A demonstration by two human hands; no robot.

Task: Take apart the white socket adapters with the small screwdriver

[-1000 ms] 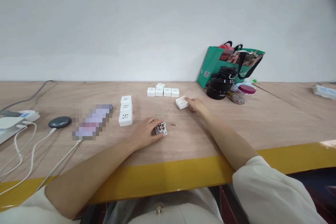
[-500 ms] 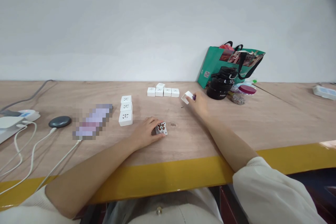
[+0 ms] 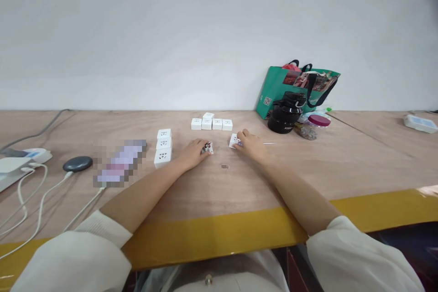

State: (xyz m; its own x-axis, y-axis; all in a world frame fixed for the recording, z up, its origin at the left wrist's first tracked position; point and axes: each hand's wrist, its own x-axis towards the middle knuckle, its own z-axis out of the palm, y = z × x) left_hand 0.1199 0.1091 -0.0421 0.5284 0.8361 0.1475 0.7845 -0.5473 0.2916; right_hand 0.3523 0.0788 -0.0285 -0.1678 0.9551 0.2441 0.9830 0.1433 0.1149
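Note:
My left hand [image 3: 193, 154] is closed around an opened socket base [image 3: 209, 148], whose metal contacts show beyond the fingertips. To its right, my right hand [image 3: 251, 144] grips a white socket cover [image 3: 233, 140] by its right side. A purple handle [image 3: 240, 144] is tucked under the same fingers, and a thin metal shaft [image 3: 269, 143] sticks out past the hand's right side, like a screwdriver. Between the hands and the table's front edge lies a small flat piece [image 3: 224, 166], too small to name.
Finished-looking white sockets stand in a row [image 3: 206, 124] at the back and in a column [image 3: 163, 143] at left. A phone [image 3: 121, 162], black puck [image 3: 78, 164] and cables lie left. A black flask [image 3: 285, 114], green bag [image 3: 265, 96] and lidded jar [image 3: 310, 131] stand back right.
My right hand has brought the cover left and nearer the socket base, turning it so its slotted face shows. My left hand has moved the base slightly away from me.

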